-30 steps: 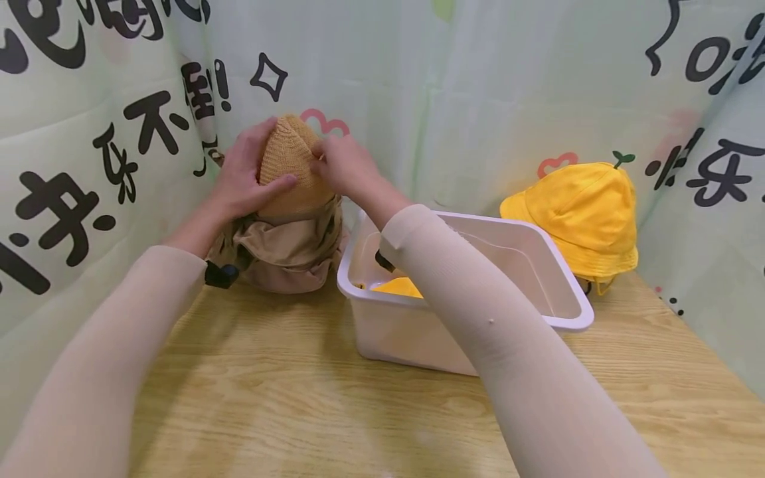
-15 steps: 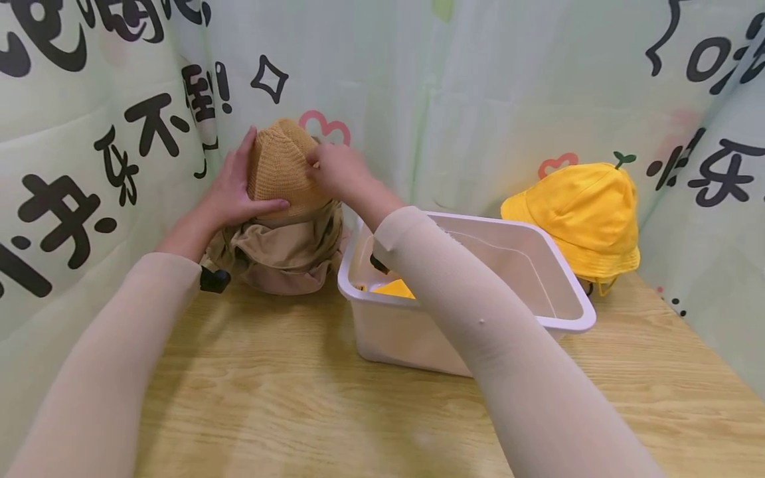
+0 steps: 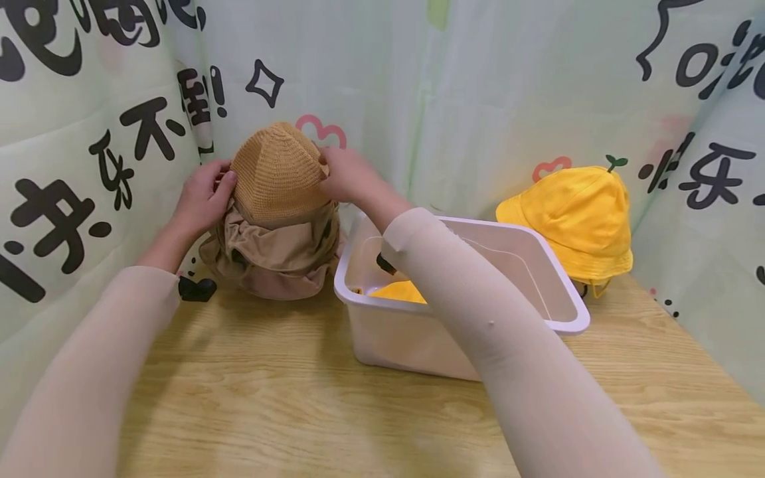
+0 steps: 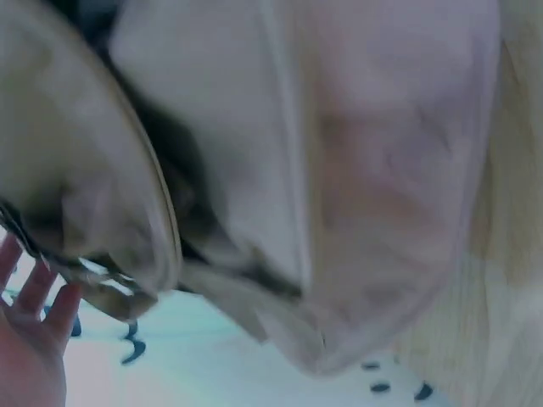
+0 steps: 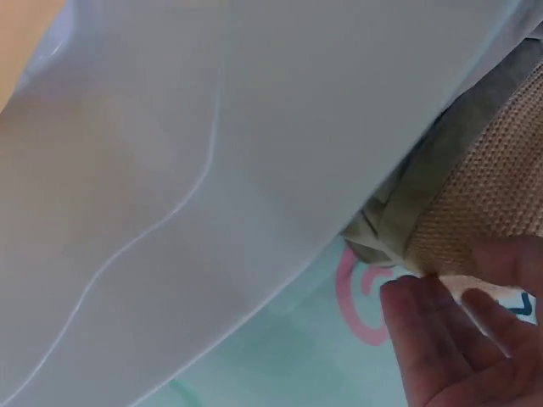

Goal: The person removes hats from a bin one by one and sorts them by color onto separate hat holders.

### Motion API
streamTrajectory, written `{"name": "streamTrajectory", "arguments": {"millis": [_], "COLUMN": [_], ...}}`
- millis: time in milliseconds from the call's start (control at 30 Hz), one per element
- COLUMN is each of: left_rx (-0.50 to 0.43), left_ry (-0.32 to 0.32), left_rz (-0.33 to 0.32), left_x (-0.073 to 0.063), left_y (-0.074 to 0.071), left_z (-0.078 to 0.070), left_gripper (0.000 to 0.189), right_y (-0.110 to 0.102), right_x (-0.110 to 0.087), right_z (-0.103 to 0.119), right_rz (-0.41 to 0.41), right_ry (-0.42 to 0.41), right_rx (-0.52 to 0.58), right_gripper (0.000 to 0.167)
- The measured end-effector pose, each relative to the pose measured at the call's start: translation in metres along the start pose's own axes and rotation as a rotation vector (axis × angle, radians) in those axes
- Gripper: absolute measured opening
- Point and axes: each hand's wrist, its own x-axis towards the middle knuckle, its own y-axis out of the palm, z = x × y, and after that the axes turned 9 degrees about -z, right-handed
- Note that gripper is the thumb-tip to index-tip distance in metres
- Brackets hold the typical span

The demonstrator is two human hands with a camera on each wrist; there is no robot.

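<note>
A tan knitted hat sits on top of a pile of crumpled beige and camouflage fabric hats at the back left of the table. My left hand pinches the knitted hat's left edge between thumb and fingers. Some of its fingers show in the left wrist view, beside the lower hats' brim. On the opposite side, my right hand pinches the knitted hat's right edge. The right wrist view shows its thumb on the knit and the other fingers at the rim.
A pale pink plastic bin stands right of the hats, with something yellow inside. My right forearm crosses over it. Behind its right end stands a yellow bucket hat with a green sprout. A printed curtain encloses the wooden table.
The left hand has slid left and down from the knitted hat's front to its left edge. The knitted hat now looks wider and spread out. The right hand stays at its right side.
</note>
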Motion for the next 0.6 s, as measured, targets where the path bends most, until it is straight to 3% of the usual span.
{"name": "streamTrajectory", "arguments": {"millis": [167, 367, 500, 600], "left_rx": [0.022, -0.009, -0.044, -0.080], "left_ry": [-0.061, -0.151, -0.225, -0.271], "left_rz": [-0.009, 0.006, 0.086, 0.104], "left_x": [0.000, 0.003, 0.001, -0.001], "left_y": [-0.005, -0.005, -0.009, -0.009], "left_z": [0.004, 0.009, 0.014, 0.018], "left_gripper": [0.046, 0.046, 0.052, 0.056], "right_y": [0.004, 0.008, 0.009, 0.011], "right_x": [0.000, 0.001, 0.001, 0.002], "right_z": [-0.002, 0.000, 0.000, 0.000], "right_rz": [0.014, 0.032, 0.045, 0.039], "right_ry": [0.005, 0.062, 0.086, 0.087], "right_rx": [-0.078, -0.076, -0.072, -0.078], "right_gripper": [0.005, 0.027, 0.021, 0.018]}}
